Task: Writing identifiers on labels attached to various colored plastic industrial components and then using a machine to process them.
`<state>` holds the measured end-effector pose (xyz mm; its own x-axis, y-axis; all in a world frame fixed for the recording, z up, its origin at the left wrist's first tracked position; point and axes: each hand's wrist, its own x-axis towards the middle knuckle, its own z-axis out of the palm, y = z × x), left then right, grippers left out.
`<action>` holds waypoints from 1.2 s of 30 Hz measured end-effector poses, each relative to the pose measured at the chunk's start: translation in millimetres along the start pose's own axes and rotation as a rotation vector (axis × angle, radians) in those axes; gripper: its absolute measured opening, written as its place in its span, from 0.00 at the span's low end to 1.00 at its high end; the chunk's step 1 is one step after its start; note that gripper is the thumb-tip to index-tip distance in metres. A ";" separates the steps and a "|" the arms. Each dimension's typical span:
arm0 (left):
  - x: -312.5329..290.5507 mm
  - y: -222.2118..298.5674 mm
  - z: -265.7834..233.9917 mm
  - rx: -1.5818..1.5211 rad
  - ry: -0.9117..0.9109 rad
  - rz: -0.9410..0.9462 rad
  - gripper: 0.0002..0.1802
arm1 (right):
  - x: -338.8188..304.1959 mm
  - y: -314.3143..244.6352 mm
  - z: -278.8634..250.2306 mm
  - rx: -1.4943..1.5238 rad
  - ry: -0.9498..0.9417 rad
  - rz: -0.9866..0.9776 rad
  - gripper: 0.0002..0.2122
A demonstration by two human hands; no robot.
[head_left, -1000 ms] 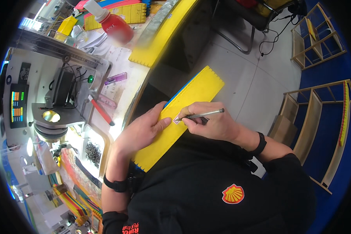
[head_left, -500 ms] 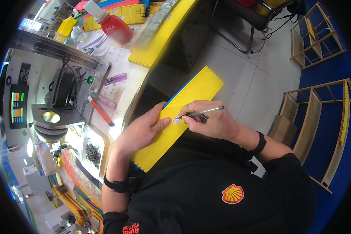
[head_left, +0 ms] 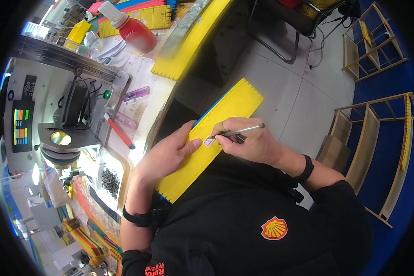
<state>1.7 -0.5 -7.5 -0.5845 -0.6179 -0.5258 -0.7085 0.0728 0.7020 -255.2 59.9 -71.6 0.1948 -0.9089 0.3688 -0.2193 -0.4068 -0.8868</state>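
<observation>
A long yellow board (head_left: 234,106) with notched ends lies slanted across my lap, and a blue layer shows along its left edge. My left hand (head_left: 172,149) grips the board's left edge, thumb on top. On the yellow face sits a small white label (head_left: 209,141) with a coloured border. Pinched in my right hand (head_left: 250,142) is a pen (head_left: 244,130), its tip end at the label. The fingers of the right hand partly cover that tip, and whether it touches the label I cannot tell.
On the bench at left are a red bottle with a white cap (head_left: 135,32), a purple cutter (head_left: 136,93), a red-handled tool (head_left: 119,131) and a tray of small dark pieces (head_left: 110,179). A machine (head_left: 62,124) stands beyond. Wooden racks (head_left: 363,152) and a chair (head_left: 290,27) are at right.
My right hand and the pen have shifted very slightly at the label. The left hand and the board stay in place.
</observation>
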 end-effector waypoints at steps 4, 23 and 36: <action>-0.3 -0.9 0.2 0.008 0.008 -0.002 0.39 | 1.4 -3.2 -4.2 -0.010 -0.048 0.048 0.06; 0.3 -7.0 3.2 0.001 0.011 0.019 0.38 | 0.4 -3.0 -4.3 -0.020 0.001 0.007 0.05; 1.4 -7.2 3.1 0.024 0.021 0.009 0.37 | 0.5 -0.5 -3.8 -0.009 0.007 0.013 0.05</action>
<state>4.8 0.6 -14.8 -0.5824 -0.6334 -0.5095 -0.7131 0.0971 0.6943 -258.6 59.3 -69.9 0.1853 -0.9147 0.3591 -0.2302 -0.3956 -0.8891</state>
